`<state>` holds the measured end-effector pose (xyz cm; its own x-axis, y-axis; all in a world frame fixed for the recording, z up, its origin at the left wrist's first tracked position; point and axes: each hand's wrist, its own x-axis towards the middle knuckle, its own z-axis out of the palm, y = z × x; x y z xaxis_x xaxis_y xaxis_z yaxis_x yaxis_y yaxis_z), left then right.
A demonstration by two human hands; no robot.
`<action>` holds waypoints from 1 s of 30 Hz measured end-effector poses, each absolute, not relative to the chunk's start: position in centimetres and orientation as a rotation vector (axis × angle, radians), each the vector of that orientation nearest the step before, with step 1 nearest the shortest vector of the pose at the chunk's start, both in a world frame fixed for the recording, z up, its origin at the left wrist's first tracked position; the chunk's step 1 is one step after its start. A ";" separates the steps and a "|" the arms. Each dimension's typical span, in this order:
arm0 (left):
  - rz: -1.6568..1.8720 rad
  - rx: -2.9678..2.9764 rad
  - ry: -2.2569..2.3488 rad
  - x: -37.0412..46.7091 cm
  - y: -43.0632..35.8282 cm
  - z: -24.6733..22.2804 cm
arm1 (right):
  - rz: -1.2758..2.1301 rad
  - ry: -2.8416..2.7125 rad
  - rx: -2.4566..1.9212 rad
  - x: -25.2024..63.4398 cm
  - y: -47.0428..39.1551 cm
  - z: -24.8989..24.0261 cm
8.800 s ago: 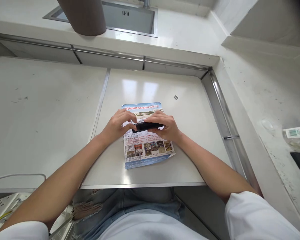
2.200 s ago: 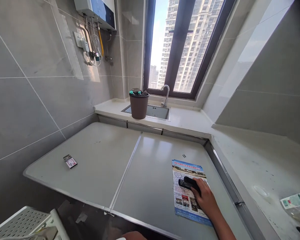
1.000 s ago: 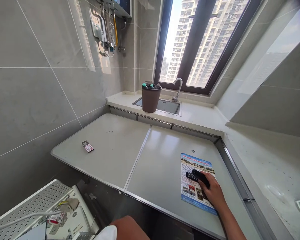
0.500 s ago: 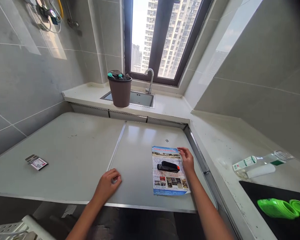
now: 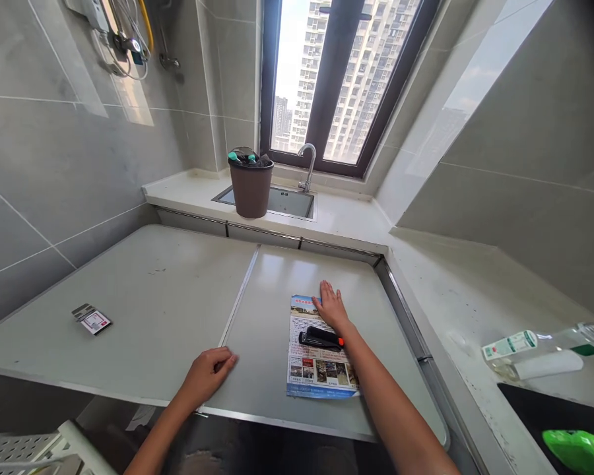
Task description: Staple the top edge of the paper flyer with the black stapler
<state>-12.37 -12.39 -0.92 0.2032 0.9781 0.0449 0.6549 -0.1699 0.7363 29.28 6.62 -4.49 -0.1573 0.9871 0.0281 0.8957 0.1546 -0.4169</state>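
Note:
A printed leaflet (image 5: 317,369) lies flat on the grey table (image 5: 168,290). A black stapler with an orange end (image 5: 321,338) rests across the leaflet's middle, untouched. My right hand (image 5: 332,306) lies flat, fingers spread, on the table at the leaflet's far right corner, just beyond the stapler. My left hand (image 5: 206,371) rests loosely curled on the table near its front edge, left of the leaflet, holding nothing.
A small staple box (image 5: 92,320) lies at the table's left. A brown bin (image 5: 250,187) stands by the sink (image 5: 277,200) and tap (image 5: 308,165) under the window. A clear bottle (image 5: 539,343) and green things (image 5: 581,450) sit on the right counter.
My right hand let go of the stapler, left it on the leaflet and slid to the leaflet's far corner, now flat. My left hand came onto the table edge. The view swung right.

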 end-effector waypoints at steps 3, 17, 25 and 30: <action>0.798 1.772 1.458 -13.2 -12.1 -1.0 | 0.484 -2.183 -1.839 23.7 6.9 -3.4; 0.832 1.786 1.446 -13.0 -12.3 -1.2 | 0.432 -2.373 -1.622 11.0 8.0 -0.5; 0.807 1.790 1.428 -12.9 -12.0 -1.5 | 0.177 -2.117 -2.158 24.3 2.8 1.2; 0.764 1.836 1.440 -13.0 -11.9 -2.0 | 0.066 -2.053 -2.377 34.5 -4.0 0.6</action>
<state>-12.96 -11.90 -1.96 0.2178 0.9751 0.0410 0.5805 -0.1632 0.7977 34.55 -4.01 0.59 0.1453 0.9889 -0.0316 0.9889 -0.1462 -0.0272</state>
